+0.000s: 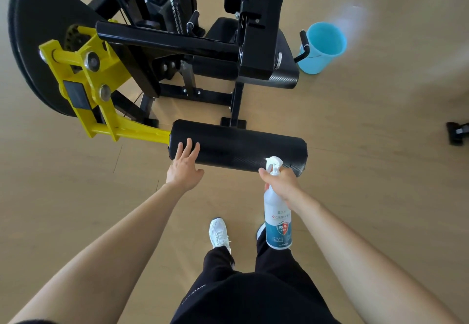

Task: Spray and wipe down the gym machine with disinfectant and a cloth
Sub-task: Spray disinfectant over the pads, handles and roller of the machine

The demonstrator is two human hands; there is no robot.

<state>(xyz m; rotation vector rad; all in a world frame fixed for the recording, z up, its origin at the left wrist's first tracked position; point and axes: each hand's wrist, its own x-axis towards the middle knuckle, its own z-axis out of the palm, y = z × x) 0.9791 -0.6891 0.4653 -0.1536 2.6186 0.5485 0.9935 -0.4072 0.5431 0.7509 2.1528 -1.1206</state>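
On the black roller pad (238,146), the left hand (185,166) rests flat, fingers straight; the right hand (280,184) grips the spray bottle (278,219). Spraying should probably sweep evenly along the pad.

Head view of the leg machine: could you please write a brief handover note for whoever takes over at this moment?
Left hand: open, fingers resting on the left end of the black roller pad.
Right hand: grips the disinfectant spray bottle by its neck, nozzle by the pad's right end.
Blue bucket stands on the floor right of the seat; no cloth in view.
Done: no wiping visible; whether the pad is sprayed cannot be told.
Left: spray, fetch a cloth, wipe.
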